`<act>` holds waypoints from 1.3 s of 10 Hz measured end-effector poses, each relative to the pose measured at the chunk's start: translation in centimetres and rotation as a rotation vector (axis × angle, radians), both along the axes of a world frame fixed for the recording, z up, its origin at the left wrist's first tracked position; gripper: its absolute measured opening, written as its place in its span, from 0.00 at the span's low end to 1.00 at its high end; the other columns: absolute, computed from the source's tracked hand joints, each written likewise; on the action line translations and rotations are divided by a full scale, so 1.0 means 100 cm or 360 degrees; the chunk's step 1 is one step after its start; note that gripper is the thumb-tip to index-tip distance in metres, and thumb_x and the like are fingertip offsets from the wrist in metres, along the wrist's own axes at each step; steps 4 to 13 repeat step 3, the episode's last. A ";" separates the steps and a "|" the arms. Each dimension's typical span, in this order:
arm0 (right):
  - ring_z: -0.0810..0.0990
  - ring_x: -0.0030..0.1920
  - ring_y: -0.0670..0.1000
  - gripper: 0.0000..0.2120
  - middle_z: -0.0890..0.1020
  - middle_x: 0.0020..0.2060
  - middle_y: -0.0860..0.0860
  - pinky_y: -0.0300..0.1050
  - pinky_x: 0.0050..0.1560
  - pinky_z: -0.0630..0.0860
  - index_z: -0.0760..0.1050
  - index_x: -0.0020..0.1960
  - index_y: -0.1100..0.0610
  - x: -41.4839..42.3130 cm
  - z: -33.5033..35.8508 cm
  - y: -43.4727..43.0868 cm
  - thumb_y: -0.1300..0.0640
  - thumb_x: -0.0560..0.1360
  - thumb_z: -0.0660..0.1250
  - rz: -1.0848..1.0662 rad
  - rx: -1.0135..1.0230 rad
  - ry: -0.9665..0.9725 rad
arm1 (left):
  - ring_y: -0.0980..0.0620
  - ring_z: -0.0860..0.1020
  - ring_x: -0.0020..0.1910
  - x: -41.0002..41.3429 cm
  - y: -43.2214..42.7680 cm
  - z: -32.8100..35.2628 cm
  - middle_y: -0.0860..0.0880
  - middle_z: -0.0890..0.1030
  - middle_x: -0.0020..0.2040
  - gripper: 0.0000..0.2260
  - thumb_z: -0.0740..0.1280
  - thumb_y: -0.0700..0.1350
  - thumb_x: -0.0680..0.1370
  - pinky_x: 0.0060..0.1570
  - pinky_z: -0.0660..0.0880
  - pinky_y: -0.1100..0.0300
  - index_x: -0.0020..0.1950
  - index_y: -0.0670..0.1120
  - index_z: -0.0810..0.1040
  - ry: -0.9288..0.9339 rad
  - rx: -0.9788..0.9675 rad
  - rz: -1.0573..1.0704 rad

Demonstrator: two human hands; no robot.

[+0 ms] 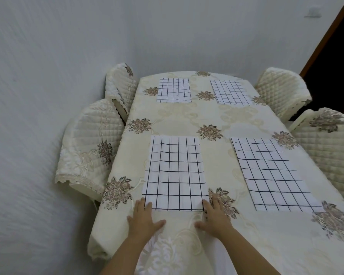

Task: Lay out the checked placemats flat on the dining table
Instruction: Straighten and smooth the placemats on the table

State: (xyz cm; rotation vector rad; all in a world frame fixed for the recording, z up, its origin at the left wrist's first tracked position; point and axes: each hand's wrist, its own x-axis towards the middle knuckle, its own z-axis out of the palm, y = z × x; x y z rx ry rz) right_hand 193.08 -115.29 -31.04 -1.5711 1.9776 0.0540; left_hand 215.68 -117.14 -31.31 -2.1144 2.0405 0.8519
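Head view: left hand (144, 219) and right hand (214, 217) rest open-fingered on nearest placemat (174, 171).

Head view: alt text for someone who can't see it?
The left hand and right hand rest flat at the near corners of the near-left checked placemat on the dining table. Three others lie flat: near-right, far-left, far-right.

The table (175, 120) before me wears a cream tablecloth (213, 171) embroidered with brown flowers. Left of the table, the near left chair (87, 147) and far left chair (120, 86), in quilted cream covers, stand by the pale textured wall (68, 46). Right of it stand the near right chair (326, 151) and far right chair (280, 90). Beyond its far right corner, a brown-framed doorway (336, 64) opens dark.
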 end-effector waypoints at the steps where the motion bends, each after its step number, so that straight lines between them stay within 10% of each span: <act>1: 0.50 0.76 0.54 0.40 0.53 0.76 0.54 0.54 0.73 0.57 0.53 0.75 0.53 -0.010 0.004 -0.004 0.43 0.71 0.68 -0.0117 -0.0092 -0.0268 | 0.49 0.48 0.76 0.002 -0.005 0.004 0.48 0.47 0.77 0.33 0.64 0.59 0.75 0.71 0.55 0.43 0.75 0.48 0.56 0.0265 0.0018 0.0217; 2: 0.75 0.55 0.51 0.23 0.75 0.57 0.51 0.46 0.55 0.73 0.67 0.68 0.54 -0.019 0.027 -0.003 0.53 0.74 0.67 -0.0601 -0.0254 -0.0846 | 0.47 0.60 0.73 0.002 -0.010 0.015 0.44 0.56 0.75 0.26 0.65 0.49 0.77 0.69 0.61 0.52 0.73 0.43 0.63 0.0634 -0.0095 0.0535; 13: 0.75 0.54 0.49 0.18 0.76 0.58 0.53 0.44 0.57 0.72 0.71 0.65 0.59 -0.022 0.043 -0.004 0.54 0.77 0.64 -0.0721 -0.0400 -0.0873 | 0.46 0.68 0.66 -0.006 -0.009 0.032 0.42 0.67 0.69 0.17 0.62 0.43 0.78 0.61 0.66 0.57 0.67 0.41 0.70 0.0857 -0.0250 0.0693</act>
